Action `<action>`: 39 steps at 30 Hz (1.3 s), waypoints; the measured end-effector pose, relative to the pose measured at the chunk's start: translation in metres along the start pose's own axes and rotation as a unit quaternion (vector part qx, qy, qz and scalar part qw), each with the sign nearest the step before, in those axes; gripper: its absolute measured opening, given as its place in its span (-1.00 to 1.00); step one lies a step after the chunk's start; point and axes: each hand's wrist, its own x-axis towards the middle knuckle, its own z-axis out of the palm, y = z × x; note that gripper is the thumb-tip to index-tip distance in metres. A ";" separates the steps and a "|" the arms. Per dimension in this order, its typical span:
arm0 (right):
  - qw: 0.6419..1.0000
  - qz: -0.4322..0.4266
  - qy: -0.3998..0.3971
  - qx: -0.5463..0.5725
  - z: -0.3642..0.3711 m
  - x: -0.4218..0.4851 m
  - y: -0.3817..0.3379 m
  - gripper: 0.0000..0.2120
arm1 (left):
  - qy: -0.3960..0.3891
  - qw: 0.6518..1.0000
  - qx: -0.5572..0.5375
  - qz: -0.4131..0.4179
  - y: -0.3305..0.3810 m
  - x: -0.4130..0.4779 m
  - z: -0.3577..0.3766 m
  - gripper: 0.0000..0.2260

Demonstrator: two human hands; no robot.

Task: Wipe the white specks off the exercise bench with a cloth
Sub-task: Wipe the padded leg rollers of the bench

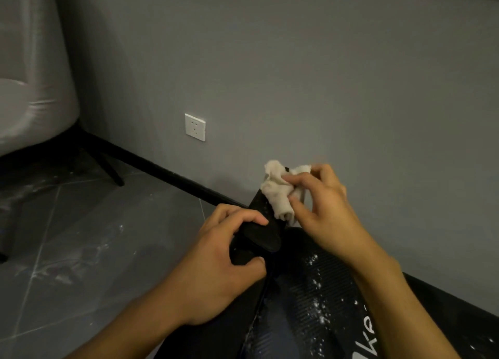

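Two-handed work: gripping the black end pad (260,233) with the left hand (216,267), pinching the loosely bunched cloth (275,194) in the right hand (329,210). Risks scattering white specks (314,280) off the exercise bench (294,310) onto the floor (108,237).

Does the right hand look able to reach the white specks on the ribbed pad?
Likely yes: the white specks lie uncovered just below the right hand, which holds the cloth; nothing lies between.

The crumpled off-white cloth (278,194) in the right hand (326,213) looks soft, nappy and matt. Below that hand the black padded surface (297,304) is finely ribbed, dull-sheened and dusted with white specks (314,280). Left of the left hand (216,272) the grey floor tiles (94,237) look smooth and faintly glossy. The grey wall (297,75) is matt, its white socket plate (195,127) smooth plastic.
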 end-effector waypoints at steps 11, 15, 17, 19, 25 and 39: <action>0.990 -0.126 0.013 -0.055 0.010 0.007 -0.004 -0.74 | 0.004 1.000 -0.003 0.001 -0.007 0.000 0.001 -0.59; 0.992 -0.085 0.021 -0.091 0.015 0.033 -0.015 -0.77 | -0.002 1.000 0.005 -0.002 -0.007 -0.001 0.001 -0.60; 0.991 -0.090 -0.012 -0.095 0.015 0.036 -0.019 -0.79 | 0.001 1.000 0.008 0.001 -0.007 -0.002 0.001 -0.59; 0.992 -0.082 -0.063 -0.070 0.008 0.031 -0.022 -0.76 | 0.009 1.000 0.015 0.009 -0.006 -0.002 0.003 -0.58; 0.989 -0.100 -0.101 -0.044 -0.006 0.047 -0.019 -0.86 | 0.005 1.000 0.010 0.007 -0.008 -0.003 0.002 -0.59; 0.974 -0.112 -0.128 -0.147 0.007 0.073 -0.033 -0.87 | -0.015 1.000 0.006 0.005 -0.009 -0.002 0.000 -0.60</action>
